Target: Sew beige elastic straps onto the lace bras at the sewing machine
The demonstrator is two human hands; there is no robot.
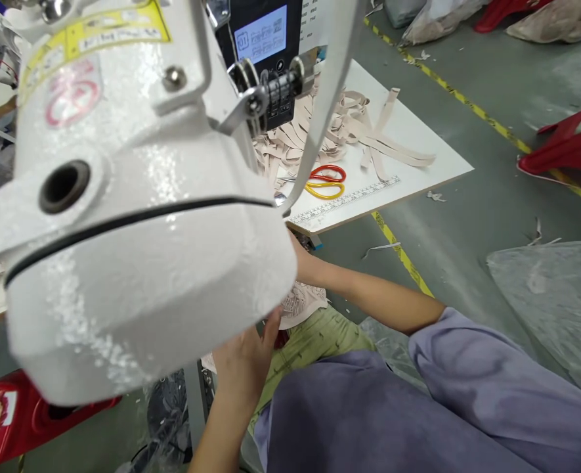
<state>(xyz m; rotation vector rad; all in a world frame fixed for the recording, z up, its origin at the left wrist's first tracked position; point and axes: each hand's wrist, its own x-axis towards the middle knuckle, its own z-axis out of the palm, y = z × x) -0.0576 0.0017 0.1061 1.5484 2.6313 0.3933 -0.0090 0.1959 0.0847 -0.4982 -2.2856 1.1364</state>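
Observation:
A white sewing machine head (152,263) fills the left of the head view and covers much of the work under it. Pale pink lace fabric (302,305) shows below its right end, above my lap. My left hand (243,358) reaches up beneath the machine, its thumb against the edge of the lace and the other fingers hidden; it appears closed on the fabric. My right hand (302,259) comes in from the right, close above the lace. Its fingers disappear behind the machine head. A pale elastic band (320,121) hangs down in front of the machine's right side.
On the white table (438,144) lie loose pale strips (300,138), scissors (327,182) with red and yellow handles, and a ruler tape (346,198). A control screen (260,34) stands behind. Red stools (570,141) and plastic bags (556,295) are on the floor.

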